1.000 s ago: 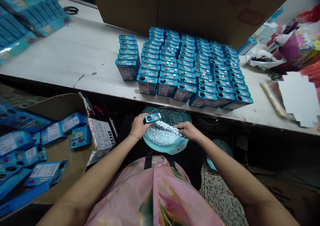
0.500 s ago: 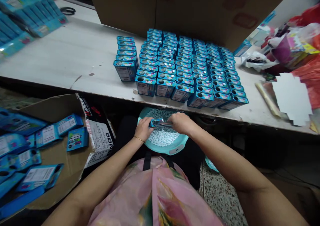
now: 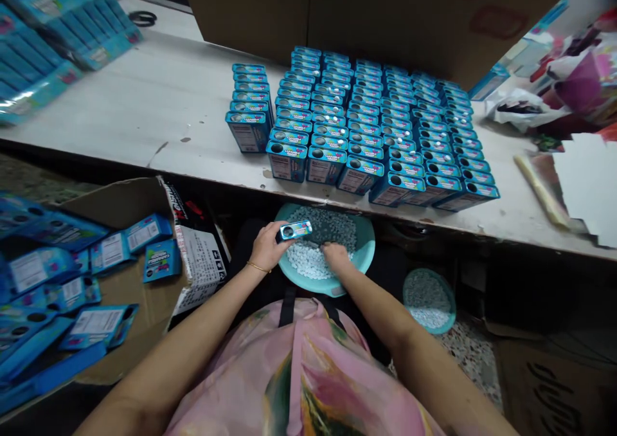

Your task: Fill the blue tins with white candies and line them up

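Note:
My left hand (image 3: 267, 248) grips a small blue box (image 3: 295, 230) upright over the left side of a turquoise basin (image 3: 369, 246). The box's narrow top faces up, with a dark round hole and a white pellet at its right end. Small white pellets (image 3: 308, 263) fill the basin. Down among them is my right hand (image 3: 336, 256), its fingers closed on a grey scoop (image 3: 313, 244) that is mostly hidden. Beyond the basin, rows of similar blue boxes (image 3: 366, 127) stand on the white table (image 3: 193, 111).
At left, an open cardboard carton (image 3: 144, 323) holds loose blue boxes (image 3: 161, 260). Wrapped packs (image 3: 38, 76) stand at the table's far left. A smaller turquoise basin (image 3: 430, 301) with pellets is low at right. White card (image 3: 588, 179) and plastic bags (image 3: 525, 110) lie on the right.
My right hand has moved from beside the box's top down and slightly left into the pellets with the scoop. The box has tipped its top more into view; the whole view has shifted slightly.

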The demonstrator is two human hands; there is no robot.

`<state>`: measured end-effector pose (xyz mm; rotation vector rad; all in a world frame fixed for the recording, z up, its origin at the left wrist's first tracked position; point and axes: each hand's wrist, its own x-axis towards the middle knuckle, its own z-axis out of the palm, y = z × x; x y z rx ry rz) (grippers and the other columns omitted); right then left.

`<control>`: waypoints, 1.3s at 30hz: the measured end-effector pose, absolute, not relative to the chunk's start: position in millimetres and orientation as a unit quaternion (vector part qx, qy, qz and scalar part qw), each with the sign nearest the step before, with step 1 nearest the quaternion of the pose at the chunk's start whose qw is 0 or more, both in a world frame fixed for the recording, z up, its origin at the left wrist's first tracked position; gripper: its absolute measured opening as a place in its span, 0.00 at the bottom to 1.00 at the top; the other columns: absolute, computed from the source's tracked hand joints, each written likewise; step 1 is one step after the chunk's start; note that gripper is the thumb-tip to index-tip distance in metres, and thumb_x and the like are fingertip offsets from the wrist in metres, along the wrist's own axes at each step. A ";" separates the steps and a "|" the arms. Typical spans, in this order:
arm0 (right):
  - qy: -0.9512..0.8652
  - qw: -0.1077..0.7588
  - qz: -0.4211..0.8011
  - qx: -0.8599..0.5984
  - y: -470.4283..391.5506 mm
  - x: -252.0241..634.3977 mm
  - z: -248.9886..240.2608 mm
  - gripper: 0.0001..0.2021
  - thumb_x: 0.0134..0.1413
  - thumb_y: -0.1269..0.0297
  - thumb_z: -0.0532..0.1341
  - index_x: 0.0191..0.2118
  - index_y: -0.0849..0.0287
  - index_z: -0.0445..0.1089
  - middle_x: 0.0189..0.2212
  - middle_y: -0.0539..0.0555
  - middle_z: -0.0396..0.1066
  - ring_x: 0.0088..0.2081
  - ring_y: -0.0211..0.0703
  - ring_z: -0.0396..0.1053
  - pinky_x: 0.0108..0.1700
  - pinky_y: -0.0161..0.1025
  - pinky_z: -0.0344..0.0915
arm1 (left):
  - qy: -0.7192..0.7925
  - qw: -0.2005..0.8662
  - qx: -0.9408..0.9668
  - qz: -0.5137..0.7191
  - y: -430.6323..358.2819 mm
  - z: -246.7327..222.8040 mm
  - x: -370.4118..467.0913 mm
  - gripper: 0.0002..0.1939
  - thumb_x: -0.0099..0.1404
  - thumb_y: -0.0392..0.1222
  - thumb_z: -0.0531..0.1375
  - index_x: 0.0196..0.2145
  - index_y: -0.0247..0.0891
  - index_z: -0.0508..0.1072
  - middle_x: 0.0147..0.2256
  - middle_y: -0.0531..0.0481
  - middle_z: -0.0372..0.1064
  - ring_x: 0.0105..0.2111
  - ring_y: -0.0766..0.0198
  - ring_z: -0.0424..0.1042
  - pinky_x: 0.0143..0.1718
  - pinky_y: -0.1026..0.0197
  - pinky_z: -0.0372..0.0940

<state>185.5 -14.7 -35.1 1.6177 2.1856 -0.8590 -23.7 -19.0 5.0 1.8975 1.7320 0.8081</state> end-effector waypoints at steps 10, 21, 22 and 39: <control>0.766 0.080 -0.394 0.502 -16.0 216.9 -47.4 0.18 0.43 0.77 0.53 0.41 0.61 0.72 0.39 0.52 0.71 0.40 0.39 0.65 0.38 0.28 0.56 | 0.628 0.236 0.676 0.306 -13.9 2.9 -26.0 0.19 0.51 0.48 0.60 0.41 0.42 0.66 0.37 0.50 0.66 0.38 0.61 0.66 0.40 0.60 0.60; 0.768 0.003 -0.436 0.469 8.5 241.9 83.6 0.19 0.40 0.75 0.51 0.38 0.58 0.73 0.27 0.48 0.70 0.30 0.34 0.63 0.31 0.28 0.55 | 0.631 0.217 0.688 0.284 -4.0 -0.7 -14.4 0.19 0.50 0.46 0.60 0.41 0.41 0.66 0.38 0.49 0.66 0.38 0.58 0.65 0.40 0.58 0.60; 0.768 0.013 -0.430 0.474 11.2 238.0 91.7 0.18 0.40 0.75 0.51 0.37 0.59 0.73 0.26 0.48 0.70 0.30 0.34 0.63 0.30 0.28 0.54 | 0.629 0.215 0.693 0.280 -4.3 -1.1 -12.3 0.19 0.50 0.45 0.60 0.41 0.41 0.66 0.39 0.49 0.66 0.38 0.58 0.65 0.40 0.58 0.59; 0.840 0.127 -0.236 0.472 20.4 207.9 137.3 0.15 0.46 0.69 0.52 0.36 0.54 0.73 0.29 0.51 0.72 0.33 0.38 0.65 0.32 0.30 0.53 | 0.590 0.219 0.727 0.274 -8.1 -7.4 -4.2 0.15 0.53 0.42 0.58 0.41 0.41 0.66 0.40 0.49 0.66 0.41 0.58 0.64 0.43 0.57 0.58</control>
